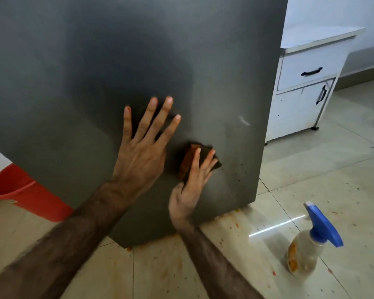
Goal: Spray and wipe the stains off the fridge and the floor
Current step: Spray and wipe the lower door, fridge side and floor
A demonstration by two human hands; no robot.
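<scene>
The grey fridge (95,61) fills most of the view, with small dark specks near its lower right edge. My left hand (141,145) lies flat against its side, fingers spread. My right hand (191,186) presses a dark, orange-stained sponge (189,158) against the fridge with straight fingers, just right of my left hand. A clear spray bottle (307,251) with a blue trigger head stands on the floor at the right. The pale tiled floor (225,244) carries orange and red spatter around the fridge's base.
A red bucket (20,190) sits on the floor behind the fridge at the left. A white cabinet (300,89) with black handles stands against the wall at the right. More tiled floor stretches away on the right.
</scene>
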